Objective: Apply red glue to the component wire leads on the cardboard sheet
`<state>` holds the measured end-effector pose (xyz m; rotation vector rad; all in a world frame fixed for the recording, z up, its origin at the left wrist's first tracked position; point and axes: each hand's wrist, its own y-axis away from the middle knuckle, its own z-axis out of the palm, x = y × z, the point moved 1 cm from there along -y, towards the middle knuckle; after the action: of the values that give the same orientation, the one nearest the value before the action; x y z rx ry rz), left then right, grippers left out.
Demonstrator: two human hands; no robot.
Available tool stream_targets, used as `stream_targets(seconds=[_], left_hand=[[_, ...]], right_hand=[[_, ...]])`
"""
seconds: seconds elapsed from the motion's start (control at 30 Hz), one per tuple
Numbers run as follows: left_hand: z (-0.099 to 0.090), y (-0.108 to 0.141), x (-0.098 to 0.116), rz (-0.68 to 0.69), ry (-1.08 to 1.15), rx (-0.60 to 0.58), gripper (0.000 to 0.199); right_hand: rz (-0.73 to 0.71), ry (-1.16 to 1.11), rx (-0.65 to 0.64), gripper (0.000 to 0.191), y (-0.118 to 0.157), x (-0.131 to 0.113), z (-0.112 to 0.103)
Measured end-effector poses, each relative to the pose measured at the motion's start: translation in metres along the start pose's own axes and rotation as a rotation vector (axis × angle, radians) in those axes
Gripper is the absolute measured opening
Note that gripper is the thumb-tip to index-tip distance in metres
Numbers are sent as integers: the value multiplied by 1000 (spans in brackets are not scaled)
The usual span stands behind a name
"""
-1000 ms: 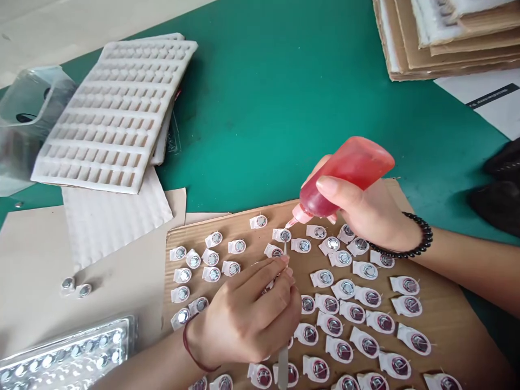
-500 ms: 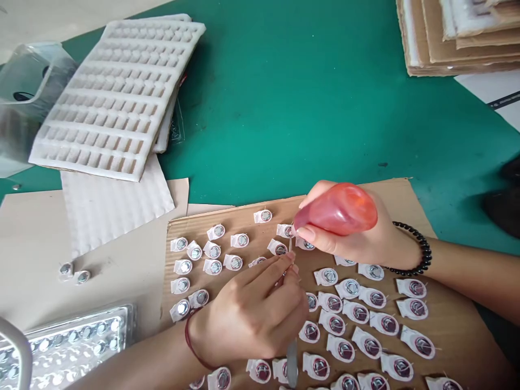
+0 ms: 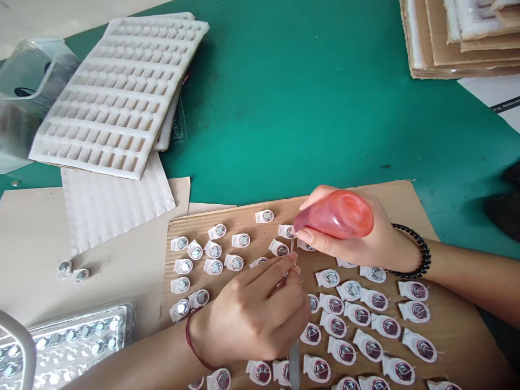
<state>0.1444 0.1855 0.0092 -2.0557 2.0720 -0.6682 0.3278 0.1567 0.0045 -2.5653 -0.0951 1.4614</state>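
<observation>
My right hand [image 3: 357,244] grips a soft red squeeze bottle [image 3: 337,214], tipped down with its nozzle over a small round metal piece at the top of a brown cardboard sheet [image 3: 406,206]. My left hand [image 3: 254,314] pinches a thin metal tweezer-like tool [image 3: 293,365] whose tip meets the same spot beside the nozzle. Several small round pieces on white tabs [image 3: 211,250] lie in rows across the cardboard; those at the right [image 3: 385,326] have red centres, those at the left look silver.
A white foam tray with many small pockets [image 3: 117,92] lies at the upper left on a green mat [image 3: 284,97]. A clear blister tray of silver pieces [image 3: 77,341] sits at the lower left. Stacked cardboard sheets [image 3: 459,38] are at the top right. Two loose pieces [image 3: 73,271] lie left.
My right hand has tipped the red bottle from raised to nozzle-down and lowered it onto a piece in the top row. My left hand has stayed almost still with the tool.
</observation>
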Motion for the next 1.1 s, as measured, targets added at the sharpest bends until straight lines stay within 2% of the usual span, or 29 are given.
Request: stream_targets(seconds=[0.5, 1.1], left_hand=[[0, 1, -1, -5, 7, 11, 4], [-2, 2, -2, -8, -15, -12, 9]], right_hand=[[40, -20, 8, 18, -1, 2, 0], [17, 20, 35, 14, 0, 3, -1]])
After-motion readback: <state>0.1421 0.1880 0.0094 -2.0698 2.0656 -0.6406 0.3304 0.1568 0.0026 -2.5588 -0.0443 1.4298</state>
